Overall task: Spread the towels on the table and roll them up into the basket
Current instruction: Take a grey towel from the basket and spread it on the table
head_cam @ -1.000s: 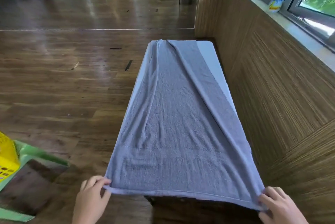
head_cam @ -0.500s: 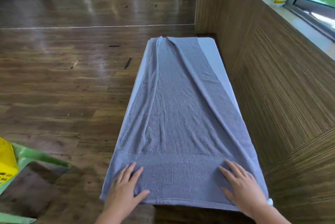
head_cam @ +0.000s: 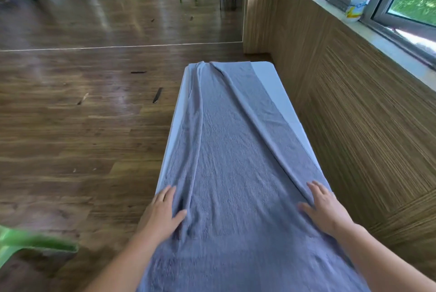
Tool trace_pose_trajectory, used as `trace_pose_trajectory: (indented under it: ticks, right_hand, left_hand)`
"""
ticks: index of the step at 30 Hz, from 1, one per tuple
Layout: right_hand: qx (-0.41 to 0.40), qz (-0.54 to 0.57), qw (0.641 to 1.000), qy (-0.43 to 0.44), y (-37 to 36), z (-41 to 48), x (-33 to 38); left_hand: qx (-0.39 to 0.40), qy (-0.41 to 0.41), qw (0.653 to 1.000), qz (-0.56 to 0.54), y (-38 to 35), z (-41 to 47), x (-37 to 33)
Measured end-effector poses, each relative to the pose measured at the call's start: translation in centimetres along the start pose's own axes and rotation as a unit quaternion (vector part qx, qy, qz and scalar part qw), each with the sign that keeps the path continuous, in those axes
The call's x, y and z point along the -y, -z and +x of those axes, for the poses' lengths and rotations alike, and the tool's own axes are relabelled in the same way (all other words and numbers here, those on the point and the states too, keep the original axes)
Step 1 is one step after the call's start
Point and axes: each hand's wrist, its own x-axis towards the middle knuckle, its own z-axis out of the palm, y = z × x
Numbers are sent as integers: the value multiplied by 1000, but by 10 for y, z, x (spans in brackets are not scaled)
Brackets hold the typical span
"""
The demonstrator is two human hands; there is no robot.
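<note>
wooden floor beside narrow table (head_cam: 274, 93) — left hand (head_cam: 162, 213), right hand (head_cam: 324, 209) press flat-fingered (gripping nothing) on grey towel (head_cam: 236, 161).

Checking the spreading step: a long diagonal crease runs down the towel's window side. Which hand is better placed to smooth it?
Right. The right hand lies flat on the towel at the near end of that crease; the left hand rests flat across the table, on the floor-side fold.
</note>
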Motion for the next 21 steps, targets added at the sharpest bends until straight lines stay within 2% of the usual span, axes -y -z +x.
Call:
trace_pose_trajectory:
  ticks: [2, 6, 9, 13, 15, 17, 21]
  right_hand:
    - [39, -18, 999, -15, 3, 21, 3]
    - [73, -53, 996, 5, -8, 40, -12]
    - [50, -84, 995, 4, -13, 33, -35]
    - [9, -79, 997, -12, 5, 43, -43]
    - [2, -67, 998, 1, 18, 74, -31]
    - [31, -70, 997, 15, 25, 111, -13]
    - [109, -81, 990, 39, 19, 161, 7]
  left_hand:
    - [18, 14, 1000, 9, 7, 29, 0]
    - [84, 18, 996, 25, -6, 54, 10]
    - [55, 23, 997, 55, -21, 47, 31]
    - [22, 79, 995, 61, -11, 45, 46]
    - [11, 51, 997, 61, 4, 71, 36]
    - [14, 22, 998, 59, 16, 109, 18]
    - [112, 25, 992, 52, 24, 168, -12]
